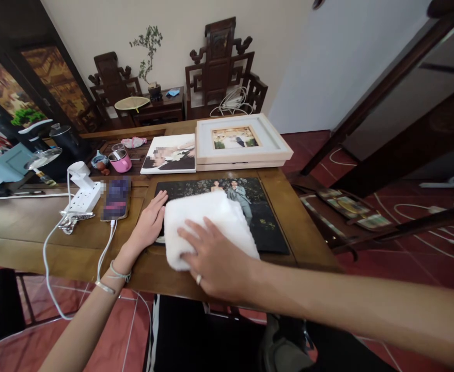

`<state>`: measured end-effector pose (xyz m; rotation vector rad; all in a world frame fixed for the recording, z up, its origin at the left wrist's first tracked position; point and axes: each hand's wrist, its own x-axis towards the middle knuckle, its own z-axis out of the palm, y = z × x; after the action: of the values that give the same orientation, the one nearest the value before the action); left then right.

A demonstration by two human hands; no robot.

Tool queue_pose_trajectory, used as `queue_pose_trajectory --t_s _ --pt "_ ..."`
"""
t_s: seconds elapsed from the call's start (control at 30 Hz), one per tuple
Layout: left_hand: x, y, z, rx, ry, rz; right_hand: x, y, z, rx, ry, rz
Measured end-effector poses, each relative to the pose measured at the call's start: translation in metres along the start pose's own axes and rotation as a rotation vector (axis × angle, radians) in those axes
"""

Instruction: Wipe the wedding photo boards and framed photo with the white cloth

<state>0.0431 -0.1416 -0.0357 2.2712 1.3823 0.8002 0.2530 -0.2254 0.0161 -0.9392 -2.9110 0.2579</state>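
Observation:
A folded white cloth (227,222) lies over the left and middle part of a dark photo panel (269,222), which shows two people in front of foliage. My right hand (215,253) presses on the cloth, its fingers bent over the near left part and the thumb at the cloth's lower edge. At the panel's left edge rests my left hand (149,222), its fingers stretched forward and holding nothing. The panel lies flat on the wooden table (308,232), close to its right end.
Behind the panel are a white photo board (168,163) and a pale box frame (244,160). To the left are a phone (116,199) with a cable, a power strip (85,196), a pink mug (120,162) and a kettle (64,139).

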Motion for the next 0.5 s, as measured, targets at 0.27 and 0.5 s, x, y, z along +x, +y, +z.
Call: queue_pose_trajectory --t_s 0.27,0.5 --pt "0.000 -0.001 0.001 -0.004 0.009 -0.003 -0.011 0.013 -0.003 0.052 -0.005 0.029" --pt "-0.001 0.004 0.000 -0.006 0.055 0.006 0.024 0.078 -0.008 -0.056 0.071 0.315"
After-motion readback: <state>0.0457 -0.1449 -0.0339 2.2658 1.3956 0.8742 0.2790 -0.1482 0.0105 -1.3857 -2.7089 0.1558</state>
